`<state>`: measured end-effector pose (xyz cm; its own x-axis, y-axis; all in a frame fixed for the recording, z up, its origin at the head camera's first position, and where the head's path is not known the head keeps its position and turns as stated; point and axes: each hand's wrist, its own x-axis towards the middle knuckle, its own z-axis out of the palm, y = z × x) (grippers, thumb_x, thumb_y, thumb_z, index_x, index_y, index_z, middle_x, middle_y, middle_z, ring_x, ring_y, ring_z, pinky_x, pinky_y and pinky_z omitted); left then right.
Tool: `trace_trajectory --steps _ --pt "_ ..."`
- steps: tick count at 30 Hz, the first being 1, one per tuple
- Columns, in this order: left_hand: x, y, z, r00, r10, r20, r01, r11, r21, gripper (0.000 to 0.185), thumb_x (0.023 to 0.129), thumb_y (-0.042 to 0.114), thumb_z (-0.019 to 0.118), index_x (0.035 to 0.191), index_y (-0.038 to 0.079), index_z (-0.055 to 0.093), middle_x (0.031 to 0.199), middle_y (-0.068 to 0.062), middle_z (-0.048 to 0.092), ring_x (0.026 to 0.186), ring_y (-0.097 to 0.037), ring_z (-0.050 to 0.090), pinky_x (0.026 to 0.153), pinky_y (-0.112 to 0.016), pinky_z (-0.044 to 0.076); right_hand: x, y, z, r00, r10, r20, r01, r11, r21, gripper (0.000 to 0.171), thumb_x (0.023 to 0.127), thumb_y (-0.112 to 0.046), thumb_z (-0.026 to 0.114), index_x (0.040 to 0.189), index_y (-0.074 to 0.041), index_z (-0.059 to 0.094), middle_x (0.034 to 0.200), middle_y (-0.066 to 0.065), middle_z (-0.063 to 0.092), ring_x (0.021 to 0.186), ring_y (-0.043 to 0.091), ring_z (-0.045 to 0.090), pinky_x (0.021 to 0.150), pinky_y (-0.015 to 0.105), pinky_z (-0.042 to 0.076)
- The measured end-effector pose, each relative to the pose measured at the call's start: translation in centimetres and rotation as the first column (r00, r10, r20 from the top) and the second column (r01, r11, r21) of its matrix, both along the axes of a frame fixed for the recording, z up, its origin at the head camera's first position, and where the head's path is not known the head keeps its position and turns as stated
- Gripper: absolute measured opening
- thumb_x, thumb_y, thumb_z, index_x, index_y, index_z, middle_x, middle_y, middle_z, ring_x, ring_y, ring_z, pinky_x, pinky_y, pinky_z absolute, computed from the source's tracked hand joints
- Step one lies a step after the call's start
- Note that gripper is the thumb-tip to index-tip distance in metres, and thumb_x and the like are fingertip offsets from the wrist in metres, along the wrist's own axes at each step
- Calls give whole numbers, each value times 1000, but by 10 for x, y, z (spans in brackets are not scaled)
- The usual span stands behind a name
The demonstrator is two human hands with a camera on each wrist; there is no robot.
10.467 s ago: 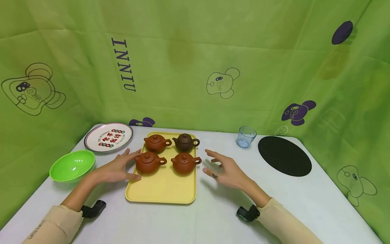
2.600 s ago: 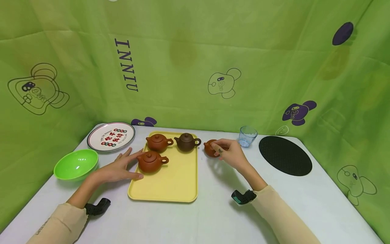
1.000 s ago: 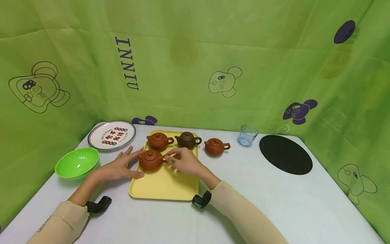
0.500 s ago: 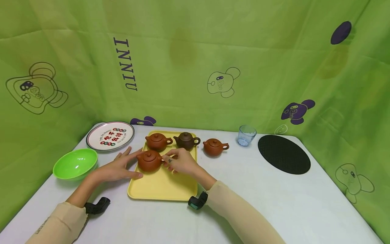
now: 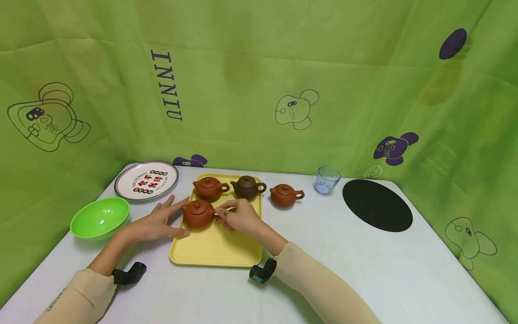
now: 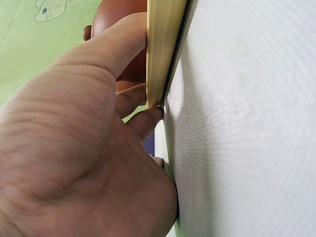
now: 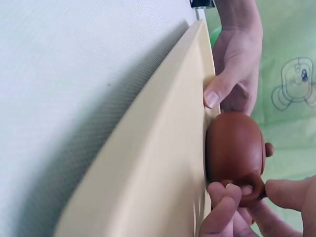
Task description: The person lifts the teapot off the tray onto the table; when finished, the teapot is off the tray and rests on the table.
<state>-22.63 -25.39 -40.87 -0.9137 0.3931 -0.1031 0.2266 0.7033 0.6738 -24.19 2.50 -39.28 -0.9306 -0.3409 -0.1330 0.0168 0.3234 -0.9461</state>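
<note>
Four teapots are in the head view. My right hand [image 5: 239, 217] pinches the handle of the near reddish-brown teapot [image 5: 198, 214], which sits upright on the yellow tray [image 5: 216, 252]. Its thumb and fingertips meet around that handle in the right wrist view. My left hand [image 5: 155, 223] holds the tray's left rim, thumb over the edge, and a fingertip lies low against it in the left wrist view. Behind on the tray stand another reddish-brown teapot [image 5: 209, 189] and a dark brown teapot [image 5: 245, 188]. A third reddish-brown teapot [image 5: 284, 196] stands on the table right of the tray.
At left are a bright green bowl [image 5: 100, 219] and a white plate [image 5: 146, 181] with red characters. On the right stand a clear bluish glass [image 5: 327, 181] and a black oval mat [image 5: 377, 204]. Green printed cloth [image 5: 251, 135] encloses the white table.
The right hand placed one reddish-brown teapot from the tray onto the table at right, then came back to the near teapot's handle. The left hand keeps its place on the tray.
</note>
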Motion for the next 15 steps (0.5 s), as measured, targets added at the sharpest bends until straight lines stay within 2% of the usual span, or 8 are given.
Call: trace_trajectory --steps 7,15 --pt "1 1 0 1000 1 -4 -1 1000 -6 102 88 46 83 167 10 31 171 -42 -3 151 -75 -10 114 -90 -4 1 0 0 1000 -6 18 6 1000 -11 20 103 -21 71 109 -4 80 94 20 82 66 13 67 56 21 55" --pt "1 1 1 1000 3 -9 -4 1000 -31 98 88 49 83 166 14 35 171 -43 -1 148 -79 -7 109 -93 -1 1 5 0 1000 -13 5 13 1000 7 20 103 -21 71 111 -5 80 94 18 83 67 13 69 58 23 57"
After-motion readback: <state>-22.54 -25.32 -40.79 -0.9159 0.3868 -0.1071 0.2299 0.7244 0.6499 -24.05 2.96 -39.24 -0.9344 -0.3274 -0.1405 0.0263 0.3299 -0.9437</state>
